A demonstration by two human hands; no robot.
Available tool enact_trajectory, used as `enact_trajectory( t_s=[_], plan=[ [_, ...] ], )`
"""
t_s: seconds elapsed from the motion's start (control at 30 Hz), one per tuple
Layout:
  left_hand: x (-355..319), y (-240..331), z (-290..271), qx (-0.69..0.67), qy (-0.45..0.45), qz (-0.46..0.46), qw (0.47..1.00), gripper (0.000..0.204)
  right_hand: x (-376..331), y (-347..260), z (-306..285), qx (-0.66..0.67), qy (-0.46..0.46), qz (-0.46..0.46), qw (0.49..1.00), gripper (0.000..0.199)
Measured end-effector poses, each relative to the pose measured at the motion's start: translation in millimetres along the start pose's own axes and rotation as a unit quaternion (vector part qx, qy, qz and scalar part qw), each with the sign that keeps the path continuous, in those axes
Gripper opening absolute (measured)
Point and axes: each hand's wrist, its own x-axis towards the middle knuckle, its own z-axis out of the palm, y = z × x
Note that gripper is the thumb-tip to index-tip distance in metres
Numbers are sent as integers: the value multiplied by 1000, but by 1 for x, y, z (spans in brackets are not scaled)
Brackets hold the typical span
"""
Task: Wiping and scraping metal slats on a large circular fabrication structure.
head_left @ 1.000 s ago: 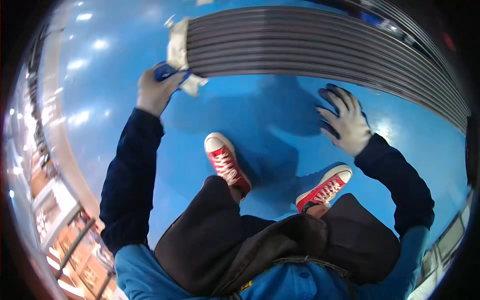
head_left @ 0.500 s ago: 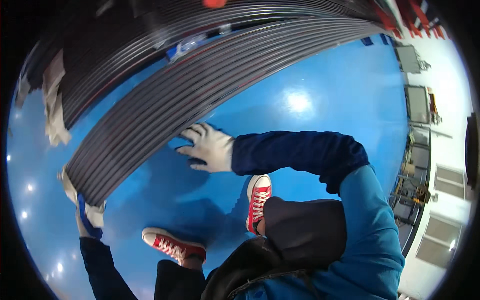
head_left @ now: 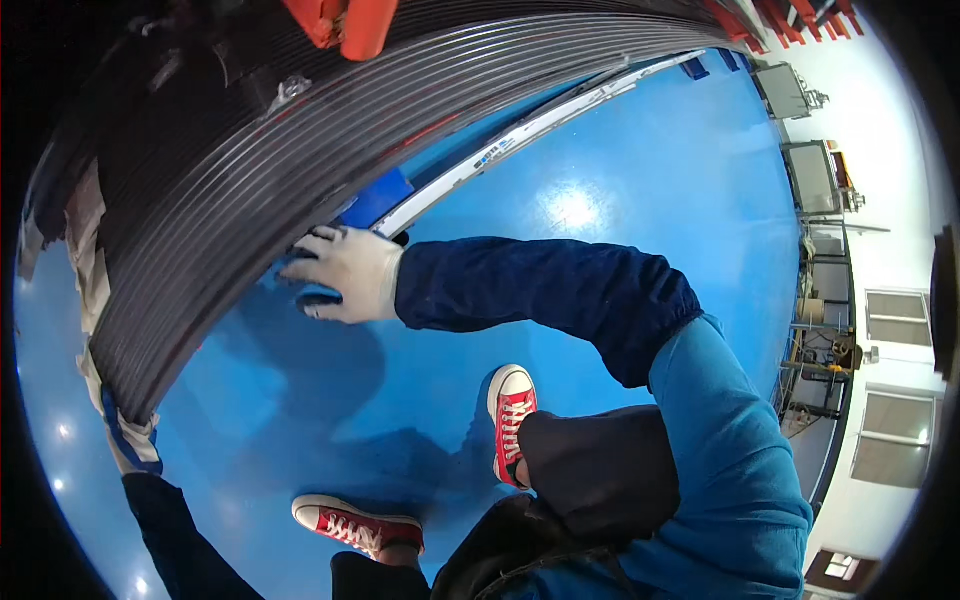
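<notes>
I see my white-gloved right hand (head_left: 345, 285) spread flat, holding nothing, against the long bundle of dark ribbed rods (head_left: 300, 150); my gloved left hand (head_left: 128, 445) grips its edge.

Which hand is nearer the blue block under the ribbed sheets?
Right. The right hand rests just below the blue block; the left hand is far off at the sheets' lower end.

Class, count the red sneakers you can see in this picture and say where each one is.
2. One red sneaker stands on the blue floor near the middle, below the right forearm. The other red sneaker is lower left, near the bottom edge. None seems hidden.
</notes>
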Motion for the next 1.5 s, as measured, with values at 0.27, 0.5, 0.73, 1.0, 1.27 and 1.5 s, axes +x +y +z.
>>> enact_trajectory(
  t_s=[0.27,0.5,0.73,1.0,1.27,1.5],
  plan=[
    [16,-13,-27,240,-20,193,951,51,5,16,-8,-24,87,-102,991,39],
    [36,-5,-30,434,13,361,825,60,36,32,11,7,154,-53,987,38],
    [50,16,-14,38,136,35,989,59,54,24,8,70,155,-29,985,35],
    [24,36,78,-17,161,80,984,60,47,38,17,15,181,-85,980,37],
    [55,28,-24,215,14,111,970,59,-6,44,-42,-124,197,-89,968,38],
    [58,27,7,687,25,400,606,80,19,86,-37,-256,219,-87,937,45]
  ],
)
